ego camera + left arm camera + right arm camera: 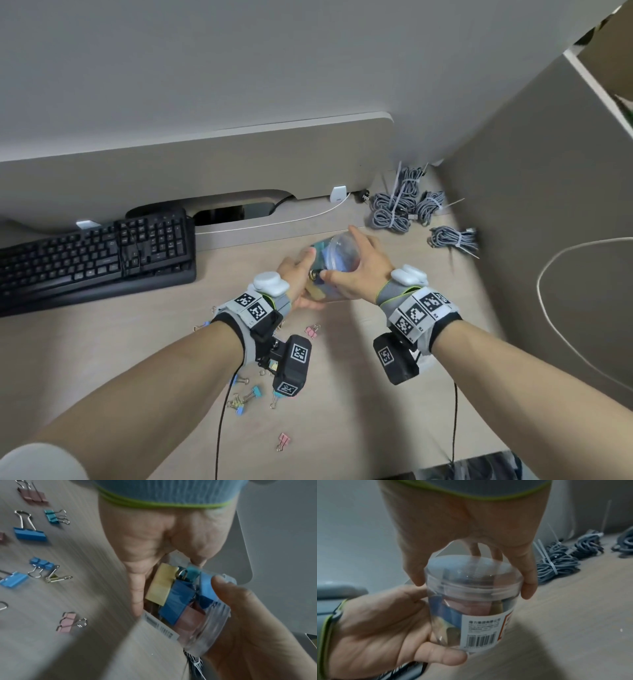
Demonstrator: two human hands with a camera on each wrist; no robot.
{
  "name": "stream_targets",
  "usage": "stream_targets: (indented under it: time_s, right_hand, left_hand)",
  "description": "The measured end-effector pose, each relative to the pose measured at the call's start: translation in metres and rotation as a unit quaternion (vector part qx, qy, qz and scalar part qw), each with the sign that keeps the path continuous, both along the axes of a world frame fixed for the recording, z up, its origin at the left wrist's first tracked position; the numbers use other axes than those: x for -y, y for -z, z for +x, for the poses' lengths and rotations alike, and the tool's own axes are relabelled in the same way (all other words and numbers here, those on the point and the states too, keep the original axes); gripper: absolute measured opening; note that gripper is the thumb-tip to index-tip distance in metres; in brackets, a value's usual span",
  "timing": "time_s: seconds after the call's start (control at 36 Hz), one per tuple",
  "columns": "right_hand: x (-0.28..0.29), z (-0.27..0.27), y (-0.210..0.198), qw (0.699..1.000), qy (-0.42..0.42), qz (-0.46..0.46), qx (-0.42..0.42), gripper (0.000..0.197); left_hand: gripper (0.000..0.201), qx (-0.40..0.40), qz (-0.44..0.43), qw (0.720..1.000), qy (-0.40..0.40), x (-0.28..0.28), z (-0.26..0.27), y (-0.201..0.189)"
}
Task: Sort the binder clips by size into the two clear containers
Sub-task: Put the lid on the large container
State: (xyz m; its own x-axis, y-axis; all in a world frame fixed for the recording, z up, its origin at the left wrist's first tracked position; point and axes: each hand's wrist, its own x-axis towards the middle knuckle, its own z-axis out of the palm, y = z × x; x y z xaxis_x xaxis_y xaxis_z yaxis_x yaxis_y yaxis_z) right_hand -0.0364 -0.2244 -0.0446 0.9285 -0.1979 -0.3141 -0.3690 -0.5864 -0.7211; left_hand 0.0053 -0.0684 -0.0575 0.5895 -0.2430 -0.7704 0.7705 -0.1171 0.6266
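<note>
A clear plastic container [334,251] with a barcode label [481,632] is held just above the desk. It holds several large clips in blue, yellow and pink [175,599]. My left hand [306,277] grips its body from the left. My right hand [346,260] wraps its fingers [529,588] round the clear lid [471,573]. Loose binder clips lie on the desk near my left wrist: a pink one [312,330], a blue-and-yellow cluster [248,397], another pink one [283,440]. The left wrist view shows a large blue clip [30,534] and a small teal one [51,516]. No second container is visible.
A black keyboard [92,253] sits at the left of the desk. Bundles of grey cable [400,205] lie at the back right, and a white cord [561,308] loops along the right side. A grey partition stands behind the desk.
</note>
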Motion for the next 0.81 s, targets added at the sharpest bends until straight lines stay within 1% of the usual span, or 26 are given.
stream_targets:
  time_s: [0.03,0.08,0.14,0.19,0.28,0.33,0.42,0.5,0.56,0.61,0.64,0.67,0.75,0.81]
  right_hand:
    - [0.003,0.000,0.001,1.000,0.007,0.007,-0.003,0.107]
    - [0.006,0.001,0.002,1.000,0.009,0.013,-0.012,0.107]
    - [0.009,0.002,0.002,0.999,0.014,0.018,-0.025,0.106]
    - [0.011,0.002,0.000,0.999,0.029,0.025,-0.031,0.104]
    - [0.015,0.003,-0.002,0.998,0.038,0.032,-0.024,0.104]
    - [0.018,0.002,-0.006,0.999,0.026,0.025,-0.021,0.106]
    - [0.018,-0.001,-0.016,1.000,-0.014,-0.009,0.001,0.111]
    - [0.013,-0.005,-0.024,0.993,-0.086,-0.070,0.032,0.112]
    - [0.012,-0.007,-0.024,0.986,-0.132,-0.099,0.036,0.116]
    - [0.014,-0.007,-0.021,0.979,-0.166,-0.115,0.037,0.120]
    - [0.014,-0.007,-0.021,0.978,-0.170,-0.112,0.038,0.121]
    - [0.016,-0.006,-0.021,0.982,-0.157,-0.100,0.037,0.120]
    - [0.017,-0.001,-0.017,0.997,-0.068,-0.034,0.026,0.114]
    - [0.018,0.003,-0.011,1.000,-0.019,0.001,0.018,0.113]
  left_hand:
    - [0.073,0.002,-0.002,1.000,0.002,0.003,-0.001,-0.001]
    - [0.065,0.009,-0.009,1.000,0.007,0.004,-0.003,-0.002]
    - [0.061,0.017,-0.009,1.000,0.003,0.005,-0.004,-0.003]
    - [0.062,0.024,-0.001,1.000,-0.002,0.009,-0.006,-0.004]
    - [0.071,0.021,-0.006,1.000,0.001,0.015,-0.004,-0.006]
    - [0.068,0.015,-0.010,1.000,0.008,0.017,-0.001,-0.006]
    - [0.066,-0.016,0.003,1.000,0.015,0.016,0.004,-0.006]
    - [0.060,-0.025,0.028,0.999,0.036,0.014,0.008,-0.006]
    - [0.057,-0.035,0.043,0.997,0.053,0.013,0.011,-0.007]
    - [0.054,-0.041,0.041,0.996,0.061,0.012,0.013,-0.010]
    - [0.053,-0.041,0.039,0.997,0.060,0.012,0.014,-0.010]
    - [0.052,-0.038,0.034,0.997,0.058,0.012,0.014,-0.011]
    - [0.049,-0.022,0.013,0.999,0.039,0.014,0.015,-0.012]
    - [0.050,-0.004,0.014,1.000,0.026,0.017,0.014,-0.014]
